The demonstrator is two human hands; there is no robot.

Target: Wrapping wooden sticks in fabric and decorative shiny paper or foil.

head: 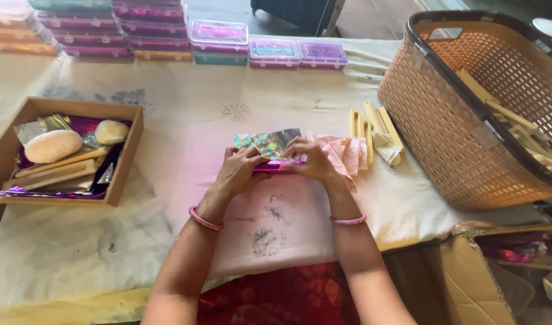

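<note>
We hold the foil-wrapped slab with both hands near the middle of the bench: left hand and right hand each pinching it. We'd best press the folds flat and even. The foil is holographic silver over magenta, crinkled.

One head-worn camera looks steeply down and forward, close over the cloth-covered table.

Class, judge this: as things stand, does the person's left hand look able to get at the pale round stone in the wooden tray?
Probably yes. The left hand is pressing the shiny foil piece, but only bare cloth lies between it and the open-topped wooden tray, where the stone sits uncovered.
</note>
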